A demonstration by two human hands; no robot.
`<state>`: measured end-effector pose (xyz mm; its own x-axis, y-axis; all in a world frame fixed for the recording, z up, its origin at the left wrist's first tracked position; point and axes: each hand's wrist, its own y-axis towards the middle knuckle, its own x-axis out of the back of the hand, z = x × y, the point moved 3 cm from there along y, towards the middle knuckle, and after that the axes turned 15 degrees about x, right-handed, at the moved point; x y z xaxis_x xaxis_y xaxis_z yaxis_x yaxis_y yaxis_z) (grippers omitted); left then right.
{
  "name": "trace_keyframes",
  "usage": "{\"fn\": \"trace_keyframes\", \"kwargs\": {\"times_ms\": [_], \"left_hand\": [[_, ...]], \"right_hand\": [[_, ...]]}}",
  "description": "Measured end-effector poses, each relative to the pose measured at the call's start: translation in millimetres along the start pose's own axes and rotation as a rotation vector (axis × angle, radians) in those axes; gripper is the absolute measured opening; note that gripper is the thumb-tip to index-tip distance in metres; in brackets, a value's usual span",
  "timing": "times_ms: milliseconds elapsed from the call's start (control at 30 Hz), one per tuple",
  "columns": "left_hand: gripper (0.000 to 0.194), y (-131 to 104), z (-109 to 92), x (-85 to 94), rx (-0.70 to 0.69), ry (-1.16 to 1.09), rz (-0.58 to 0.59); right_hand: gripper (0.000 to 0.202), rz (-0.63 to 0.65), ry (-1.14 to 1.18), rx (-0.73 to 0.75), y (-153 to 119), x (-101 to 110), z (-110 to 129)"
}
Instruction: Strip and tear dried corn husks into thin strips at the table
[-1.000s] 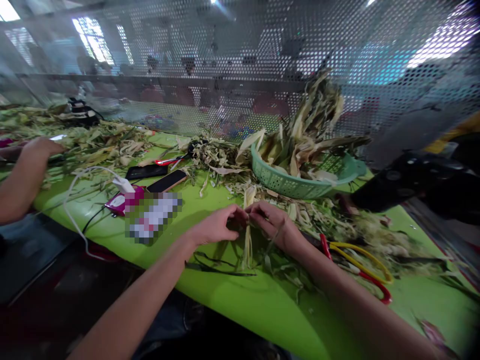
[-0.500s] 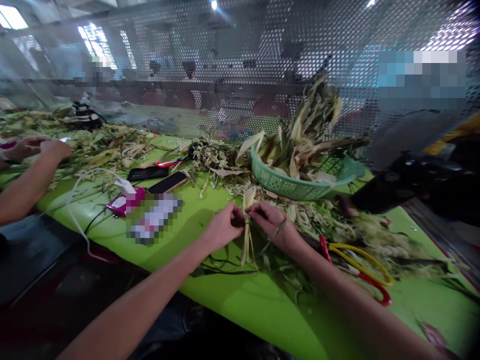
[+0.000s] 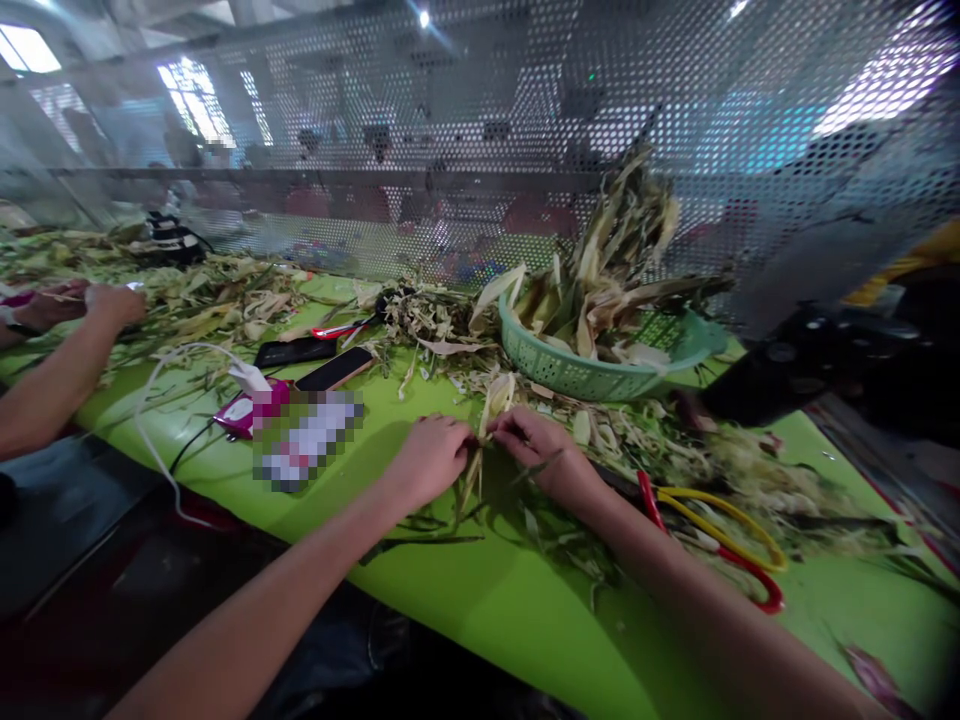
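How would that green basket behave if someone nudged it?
The green basket would probably slide fairly easily, since its perforated walls look like thin plastic. It might tip if pushed high up, as the dried husks rise well above its rim. Those loose husks could also shift or spill.

text: none readable | labels: none readable | numbers: none readable | signs: none readable

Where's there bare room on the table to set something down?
Bare green tabletop shows at the near edge between left forearm and right forearm, and between the black-screened phone and left hand. It is crowded around the basket, in the scraps before it, and at far left under husks.
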<state>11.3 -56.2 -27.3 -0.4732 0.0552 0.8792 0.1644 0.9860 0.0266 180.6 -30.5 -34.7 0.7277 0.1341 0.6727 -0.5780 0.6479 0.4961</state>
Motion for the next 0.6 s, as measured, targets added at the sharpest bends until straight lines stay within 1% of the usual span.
{"fn": "trace_keyframes", "kwargs": {"times_ms": [67, 133, 200, 267, 333, 433, 533, 600], "left_hand": [[0.02, -0.9, -0.7, 6.4, -0.038, 0.089, 0.009], [0.019, -0.1, 0.2, 11.6, -0.044, 0.11, 0.031], [0.015, 2.1, 3.1, 15.6, -0.024, 0.079, 0.044], [0.012, 5.0, 7.7, 16.8, 0.019, -0.012, 0.064], [0.013, 7.7, 13.5, 14.2, 0.075, -0.16, 0.104], [0.016, 10.7, 20.4, 4.9, 0.135, -0.456, 0.173], [0.02, 11.6, 20.9, -4.4, 0.133, -0.822, 0.257], [0.025, 11.2, 18.2, -8.3, 0.127, -1.018, 0.335]], "right_hand": [[0.009, 0.044, -0.029, 0.02, -0.2, 1.4, 4.4], [0.01, 0.08, -0.057, 0.045, -0.4, 2.6, 8.9], [0.01, 0.104, -0.084, 0.069, -0.7, 2.8, 11.9], [0.01, 0.117, -0.106, 0.087, -1.0, 1.9, 12.5], [0.01, 0.125, -0.119, 0.1, -0.9, 0.0, 10.6], [0.01, 0.156, -0.153, 0.097, 0.0, -4.0, 4.1], [0.01, 0.188, -0.189, 0.091, 1.1, -7.6, -2.6], [0.01, 0.185, -0.203, 0.097, 1.3, -8.6, -4.8]]}}
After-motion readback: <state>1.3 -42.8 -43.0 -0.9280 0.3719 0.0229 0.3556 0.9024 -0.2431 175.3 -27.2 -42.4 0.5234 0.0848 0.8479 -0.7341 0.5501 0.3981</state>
